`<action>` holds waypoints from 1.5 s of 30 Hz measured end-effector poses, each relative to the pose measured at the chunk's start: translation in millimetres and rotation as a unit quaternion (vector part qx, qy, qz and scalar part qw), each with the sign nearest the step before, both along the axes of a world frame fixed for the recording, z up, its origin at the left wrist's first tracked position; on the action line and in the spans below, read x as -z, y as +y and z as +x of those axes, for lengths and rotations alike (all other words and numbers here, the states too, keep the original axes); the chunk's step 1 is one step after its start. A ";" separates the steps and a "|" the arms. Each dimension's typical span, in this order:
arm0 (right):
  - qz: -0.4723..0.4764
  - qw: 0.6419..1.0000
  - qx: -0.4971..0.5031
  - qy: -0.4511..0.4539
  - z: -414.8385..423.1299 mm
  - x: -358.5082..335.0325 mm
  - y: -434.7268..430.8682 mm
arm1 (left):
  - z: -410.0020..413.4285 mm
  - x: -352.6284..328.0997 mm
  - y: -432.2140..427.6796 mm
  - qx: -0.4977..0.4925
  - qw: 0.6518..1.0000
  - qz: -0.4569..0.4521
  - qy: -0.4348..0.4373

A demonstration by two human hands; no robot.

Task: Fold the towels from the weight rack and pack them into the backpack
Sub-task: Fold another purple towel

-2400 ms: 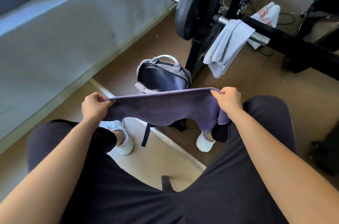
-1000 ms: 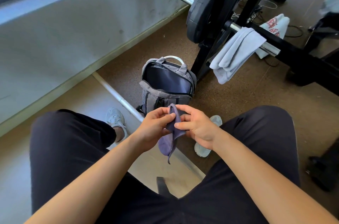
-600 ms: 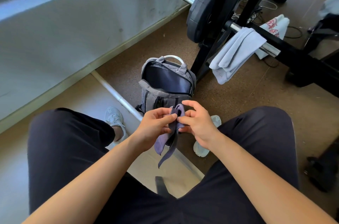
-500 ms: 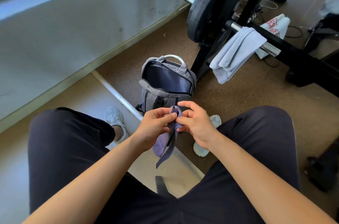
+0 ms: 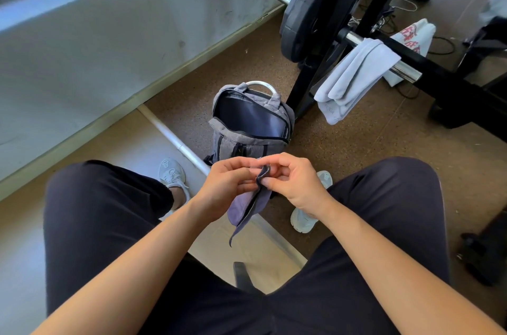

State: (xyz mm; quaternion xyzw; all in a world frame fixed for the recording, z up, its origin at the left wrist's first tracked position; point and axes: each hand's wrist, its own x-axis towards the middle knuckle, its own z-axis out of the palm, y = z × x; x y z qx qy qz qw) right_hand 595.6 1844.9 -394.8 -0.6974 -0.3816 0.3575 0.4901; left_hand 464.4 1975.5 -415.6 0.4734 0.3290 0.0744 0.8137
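Note:
A small purple towel [image 5: 247, 204] hangs folded between my knees, pinched at its top edge by both hands. My left hand [image 5: 227, 186] grips it from the left and my right hand [image 5: 295, 186] from the right, fingertips almost touching. Just beyond my hands a grey backpack [image 5: 236, 142] stands on the floor with its top unzipped and its dark inside showing. A light blue-grey towel [image 5: 354, 76] is draped over the chrome bar of the weight rack [image 5: 315, 82] to the right of the backpack.
A black weight plate [image 5: 304, 16] sits on the bar beside the rack's upright. A white cloth with red print [image 5: 411, 41] lies behind the bar. A grey wall runs along the left. My feet in white shoes flank the backpack; cables lie on the brown floor beyond.
The purple towel was stretched wide between my hands; I have brought both hands together, so it now hangs folded in a narrow strip. My fingers have shifted along its top edge.

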 end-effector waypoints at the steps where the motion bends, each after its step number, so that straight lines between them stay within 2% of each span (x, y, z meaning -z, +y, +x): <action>1: -0.004 0.999 -0.009 -0.033 1.3 0.5 0.0 | -0.4 0.3 0.7 0.010 1.000 0.001 -0.009; 5: -0.015 0.992 -0.031 -0.123 5.0 0.2 -1.5 | -0.6 3.6 4.3 0.024 1.000 0.011 -0.013; 8: -0.003 0.989 -0.007 -0.147 9.0 -2.3 -2.3 | 1.1 -0.3 5.1 0.020 0.999 0.030 -0.027; 12: 0.028 0.991 0.040 -0.127 17.4 -8.3 -3.8 | -2.1 -2.5 7.2 0.026 0.983 0.177 -0.046; 14: 0.014 0.995 0.062 -0.083 21.8 -12.0 -6.7 | -5.3 0.7 6.3 0.069 0.963 0.258 -0.043; 18: 0.022 0.991 0.084 -0.097 26.4 -13.6 -10.3 | -8.7 7.3 -0.2 0.107 0.892 0.438 -0.027; 23: 0.037 0.991 0.090 -0.091 26.5 -17.5 -10.7 | -4.6 16.2 -3.2 0.139 0.828 0.544 -0.003; 25: 0.045 0.992 0.087 -0.079 25.7 -17.7 -10.9 | -2.2 20.9 -6.6 0.128 0.827 0.547 -0.006; 28: 0.058 0.992 0.099 -0.060 27.0 -17.9 -11.0 | 1.3 24.6 -10.3 0.087 0.846 0.526 0.014; 31: 0.070 0.991 0.107 -0.045 29.5 -16.8 -11.4 | 2.7 31.3 -10.7 0.098 0.840 0.534 0.019; 33: 0.077 0.991 0.108 -0.035 30.5 -15.7 -11.9 | 3.2 34.6 -12.5 0.108 0.816 0.568 0.005; 36: 0.080 0.990 0.109 -0.027 30.9 -15.5 -13.0 | 7.3 35.1 -16.4 0.066 0.751 0.656 0.032; 38: 0.084 0.990 0.109 -0.016 30.7 -15.8 -13.0 | 10.2 34.6 -15.5 0.059 0.721 0.689 0.043; 40: 0.091 0.990 0.110 -0.004 30.3 -16.4 -12.4 | 10.6 38.0 -13.9 0.089 0.708 0.700 0.040; 45: 0.109 0.986 0.124 0.006 29.5 -19.2 -10.0 | 11.6 46.3 -18.8 0.143 0.710 0.684 0.086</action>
